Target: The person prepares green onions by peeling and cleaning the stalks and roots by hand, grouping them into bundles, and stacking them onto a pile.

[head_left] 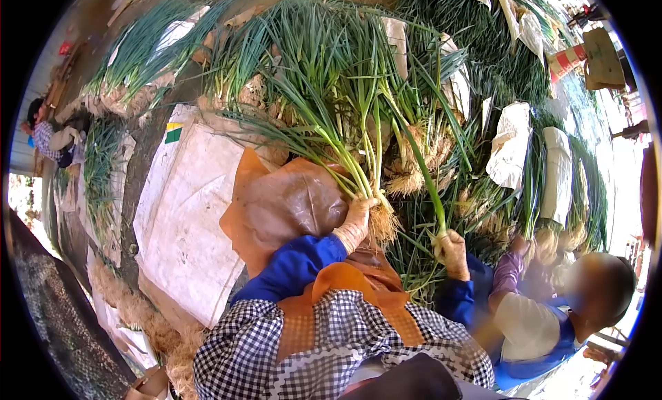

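Dark, smooth, curved brim point(410, 381) right up close, over a black-and-white checked cloth smock point(241, 339), then the bunch of long green leafy stalks point(351, 168), low stems clasped in the left hand point(353, 226); holding just above the pale stringy roots point(383, 227) should keep it even. Alongside, the right hand point(452, 254) grips one thick green stalk point(427, 178) near its base. Far right, a boxy tan object point(604, 61), maybe a container, hides its contents.

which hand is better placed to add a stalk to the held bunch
Likely the right hand: it holds a green stalk beside the bunch, which the left hand grips near the roots.
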`<control>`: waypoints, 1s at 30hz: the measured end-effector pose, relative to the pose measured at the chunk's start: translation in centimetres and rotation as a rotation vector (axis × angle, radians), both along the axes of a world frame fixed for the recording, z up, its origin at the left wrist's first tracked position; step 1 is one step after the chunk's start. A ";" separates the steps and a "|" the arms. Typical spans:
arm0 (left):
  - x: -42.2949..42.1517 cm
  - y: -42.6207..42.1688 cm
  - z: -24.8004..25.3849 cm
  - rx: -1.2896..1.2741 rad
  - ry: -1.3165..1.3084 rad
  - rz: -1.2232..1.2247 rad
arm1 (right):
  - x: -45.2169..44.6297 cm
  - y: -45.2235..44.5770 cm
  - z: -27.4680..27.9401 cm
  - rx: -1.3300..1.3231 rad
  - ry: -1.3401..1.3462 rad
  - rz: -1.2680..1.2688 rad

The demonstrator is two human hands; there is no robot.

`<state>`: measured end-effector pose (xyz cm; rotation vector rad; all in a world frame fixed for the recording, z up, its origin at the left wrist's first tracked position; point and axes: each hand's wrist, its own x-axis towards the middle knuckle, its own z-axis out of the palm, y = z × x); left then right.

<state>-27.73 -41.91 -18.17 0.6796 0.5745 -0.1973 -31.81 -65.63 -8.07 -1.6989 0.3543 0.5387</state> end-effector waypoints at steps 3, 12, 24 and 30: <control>0.3 0.1 -0.3 -0.007 -0.033 -0.045 | 1.0 -3.4 -6.4 -1.014 0.366 0.961; 0.2 0.0 -1.0 -0.014 -0.071 0.019 | 10.5 10.5 -6.5 -0.540 -0.953 0.865; 0.2 1.8 2.9 -0.390 -0.017 -0.178 | 13.7 9.8 -9.4 0.149 -0.054 0.287; 0.1 6.0 5.0 -0.511 -0.239 -0.288 | 15.8 14.2 -4.1 0.190 -0.156 0.212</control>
